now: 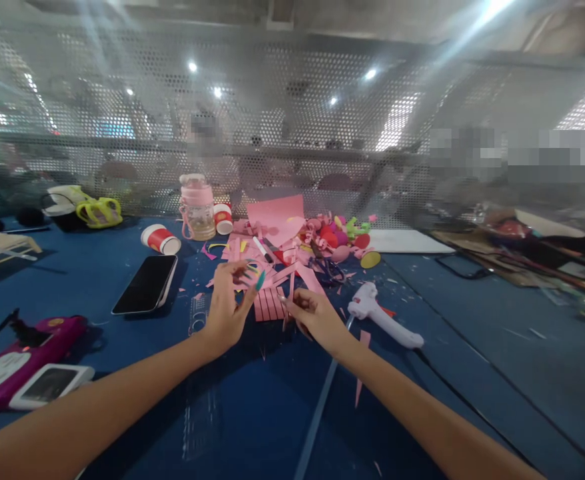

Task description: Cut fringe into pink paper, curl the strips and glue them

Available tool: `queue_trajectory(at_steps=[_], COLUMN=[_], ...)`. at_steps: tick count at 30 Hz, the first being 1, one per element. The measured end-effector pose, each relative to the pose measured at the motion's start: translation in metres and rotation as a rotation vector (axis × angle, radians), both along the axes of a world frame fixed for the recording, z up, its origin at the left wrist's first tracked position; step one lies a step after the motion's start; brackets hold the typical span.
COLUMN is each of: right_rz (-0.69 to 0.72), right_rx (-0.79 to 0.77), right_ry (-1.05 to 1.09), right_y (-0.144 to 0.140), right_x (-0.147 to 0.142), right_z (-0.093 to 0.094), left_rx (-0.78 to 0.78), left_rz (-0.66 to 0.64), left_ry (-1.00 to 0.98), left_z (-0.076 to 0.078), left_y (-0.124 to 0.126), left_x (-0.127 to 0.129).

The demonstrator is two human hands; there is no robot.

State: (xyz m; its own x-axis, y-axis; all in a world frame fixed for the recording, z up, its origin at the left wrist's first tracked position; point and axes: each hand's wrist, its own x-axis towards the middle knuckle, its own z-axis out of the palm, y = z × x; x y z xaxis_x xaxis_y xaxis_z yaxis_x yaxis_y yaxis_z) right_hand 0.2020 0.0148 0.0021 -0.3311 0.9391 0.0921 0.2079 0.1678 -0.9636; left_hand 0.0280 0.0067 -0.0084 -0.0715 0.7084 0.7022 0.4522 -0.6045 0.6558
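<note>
My left hand [226,307] is open, thumb and fingers apart. Its long teal thumbnail points toward a pink piece with dark parallel lines [268,305], which lies on the blue table between my hands. At the right edge of that piece, my right hand [317,319] has its fingers pinched together. Something thin and pinkish shows by those fingertips, too small to make out. Behind both hands is a heap of pink paper scraps [277,272], with a white pen or marker [261,250] on it. Dark-handled scissors [328,270] lie at the heap's right side.
A white glue gun [385,320] with a black cord lies right of my right hand. On the left are a black phone [145,285], a tipped paper cup [161,239], a pink-lidded bottle [197,210] and a magenta device [27,360]. Mesh panel [272,160] stands behind.
</note>
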Motion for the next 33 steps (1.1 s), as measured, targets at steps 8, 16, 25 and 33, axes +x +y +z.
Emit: queue_trajectory(at_steps=[8, 16, 25, 33], right_rz=[-0.028, 0.002, 0.062, 0.086], right_rx=[-0.003, -0.034, -0.051, -0.077], right_ry=[0.011, 0.063, 0.099, 0.098], right_y=[-0.007, -0.008, -0.008, -0.008], right_x=[-0.004, -0.006, -0.009, -0.011], right_z=[0.005, 0.001, -0.005, -0.007], left_rx=[-0.295, -0.518, -0.627, -0.68], left_rz=[-0.206, -0.399, -0.642, -0.785], left_ry=[-0.117, -0.481, -0.792, -0.927], left_z=[0.002, -0.002, 0.004, 0.01], left_y=[-0.003, 0.002, -0.002, -0.007], left_x=[0.01, 0.016, 0.022, 0.022])
